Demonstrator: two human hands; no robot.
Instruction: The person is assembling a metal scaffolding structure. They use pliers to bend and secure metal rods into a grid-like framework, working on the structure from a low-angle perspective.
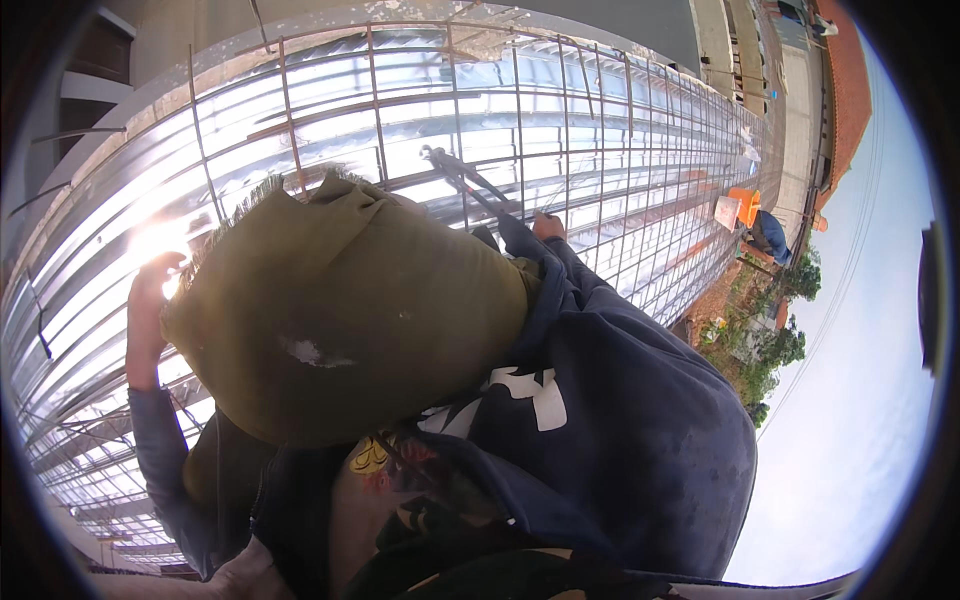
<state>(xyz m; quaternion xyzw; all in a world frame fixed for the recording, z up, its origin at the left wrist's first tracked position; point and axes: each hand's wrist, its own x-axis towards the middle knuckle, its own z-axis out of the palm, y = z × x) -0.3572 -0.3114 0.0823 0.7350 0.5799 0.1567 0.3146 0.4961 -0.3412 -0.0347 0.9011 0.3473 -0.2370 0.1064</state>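
My left hand [152, 305] is raised beside an olive trouser knee [340, 310], over the steel bar mesh. Its fingers curl inward, but strong glare hides the tips and whatever lies between them. Beyond the knee, my right hand [548, 227] is closed, seemingly round the handle end of a pair of long-handled pincers [465, 178]. The head of the pincers points away to the left, over the rebar grid [515, 120]. The knee covers much of the grid between my hands.
Shiny ribbed metal decking [600, 165] lies under the bars. A concrete wall [600, 25] runs along the far side. To the right, a person in blue [770, 238] bends near an orange container [745, 203] and a pale bucket [727, 212]. Bushes [760, 350] grow past the right edge.
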